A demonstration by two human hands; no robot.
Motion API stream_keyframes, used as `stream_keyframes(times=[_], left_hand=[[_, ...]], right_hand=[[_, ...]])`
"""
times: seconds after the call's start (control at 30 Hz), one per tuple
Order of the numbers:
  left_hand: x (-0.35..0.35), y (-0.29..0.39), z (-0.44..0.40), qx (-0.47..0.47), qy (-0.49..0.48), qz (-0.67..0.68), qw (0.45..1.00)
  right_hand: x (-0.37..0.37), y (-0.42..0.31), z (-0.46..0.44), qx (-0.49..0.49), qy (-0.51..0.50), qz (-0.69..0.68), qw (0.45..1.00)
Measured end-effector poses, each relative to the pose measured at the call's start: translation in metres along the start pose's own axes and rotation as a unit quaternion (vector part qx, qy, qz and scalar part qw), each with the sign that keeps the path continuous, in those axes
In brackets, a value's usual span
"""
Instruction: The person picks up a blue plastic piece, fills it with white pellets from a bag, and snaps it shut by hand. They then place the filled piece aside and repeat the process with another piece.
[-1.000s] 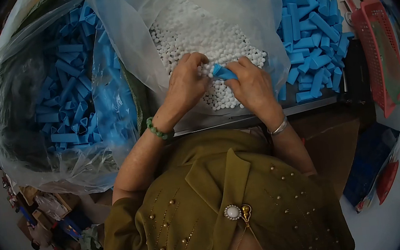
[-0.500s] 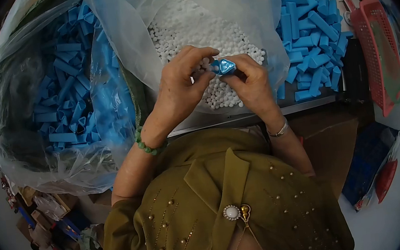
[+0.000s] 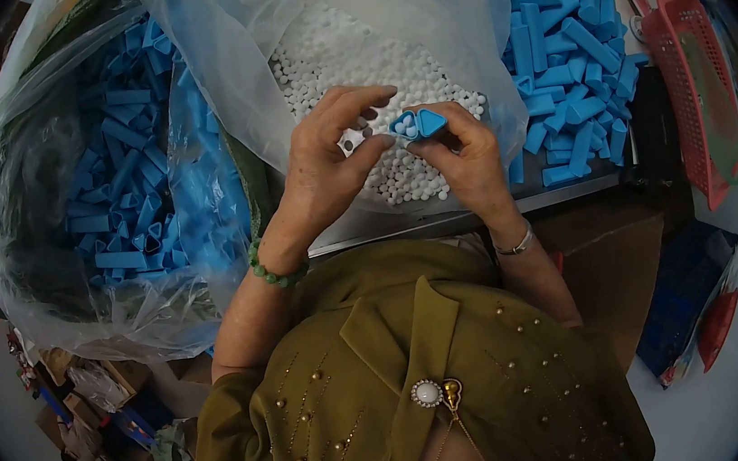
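Note:
My right hand (image 3: 468, 155) is closed around two blue triangular tubes (image 3: 432, 122), their ends facing up side by side. White balls (image 3: 405, 125) fill the mouth of the left one; the other end looks hollow. Just left of them is my left hand (image 3: 332, 148), its thumb and index finger apart, the thumb tip close to the tube. Whether that thumb touches the tube I cannot tell. Under both hands lies a heap of small white balls (image 3: 367, 53) in a clear plastic bag (image 3: 220, 42).
At the left, a large clear bag (image 3: 40, 295) holds many blue triangular tubes (image 3: 122, 181). More loose blue tubes (image 3: 574, 70) are piled on the right. Beyond them leans a pink-red plastic basket (image 3: 687, 103). The metal table edge (image 3: 477, 223) runs just in front of my body.
My left thumb and index finger have moved slightly off the tube's mouth, and white balls now show inside it. My right hand has tilted the tubes so both ends are visible.

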State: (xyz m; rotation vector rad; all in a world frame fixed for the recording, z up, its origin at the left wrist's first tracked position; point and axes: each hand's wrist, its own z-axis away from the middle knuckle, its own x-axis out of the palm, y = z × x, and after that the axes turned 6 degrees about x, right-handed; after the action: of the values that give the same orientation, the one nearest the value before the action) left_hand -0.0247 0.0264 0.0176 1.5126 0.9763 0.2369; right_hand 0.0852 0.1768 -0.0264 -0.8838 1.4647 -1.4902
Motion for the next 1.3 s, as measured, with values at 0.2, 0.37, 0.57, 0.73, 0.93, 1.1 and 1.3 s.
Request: stream_keyframes(times=[0.2,0.37,0.57,0.73,0.93,1.1,1.3], left_hand=[[0.011,-0.018,0.009,0.011,-0.016,0.189,0.982],[0.006,-0.01,0.02,-0.097,0.008,0.374,0.922],[0.0,-0.003,0.026,0.001,-0.012,0.263,0.965],[0.0,0.002,0.031,-0.022,0.01,0.302,0.953],[-0.009,0.012,0.03,0.017,0.029,0.149,0.988],[-0.01,0.025,0.031,-0.024,0.02,0.192,0.981],[-0.027,0.022,0.028,0.025,0.055,0.256,0.965]], right_hand=[[0.002,-0.02,0.004,0.006,-0.06,-0.033,0.998],[-0.004,-0.025,-0.003,0.18,-0.173,-0.328,0.911],[0.004,-0.034,-0.006,0.182,-0.21,-0.386,0.88],[0.011,-0.046,-0.005,0.222,-0.202,-0.378,0.876],[0.024,-0.057,-0.007,0.178,-0.159,-0.324,0.916],[0.018,-0.071,0.005,0.113,-0.134,-0.202,0.964],[-0.054,-0.115,0.013,-0.152,0.093,-0.13,0.975]])
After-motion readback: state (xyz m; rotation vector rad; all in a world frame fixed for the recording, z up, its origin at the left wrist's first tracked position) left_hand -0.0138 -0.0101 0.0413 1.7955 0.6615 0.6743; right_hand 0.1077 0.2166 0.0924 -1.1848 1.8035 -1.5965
